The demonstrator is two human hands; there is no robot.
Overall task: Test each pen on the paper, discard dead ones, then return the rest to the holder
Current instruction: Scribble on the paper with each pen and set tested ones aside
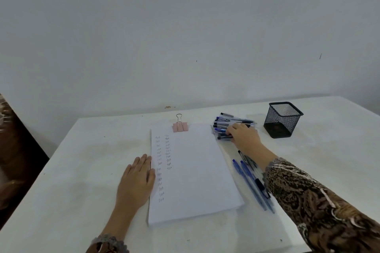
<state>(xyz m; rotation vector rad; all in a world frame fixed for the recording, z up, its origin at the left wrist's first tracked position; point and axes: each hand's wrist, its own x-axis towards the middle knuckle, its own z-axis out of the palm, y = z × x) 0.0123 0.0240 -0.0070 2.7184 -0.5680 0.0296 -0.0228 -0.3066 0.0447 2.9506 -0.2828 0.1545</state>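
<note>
Right hand [242, 135] is resting on pens [221, 124], right of centre, grip indiscernible; left hand [137, 178] is pressing paper [195, 170], fingers flat.

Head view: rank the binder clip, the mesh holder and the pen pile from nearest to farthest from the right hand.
1. Pen pile, under the right hand, touching it.
2. Mesh holder, just to its right.
3. Binder clip, away to the left, at the top of the paper.
</note>
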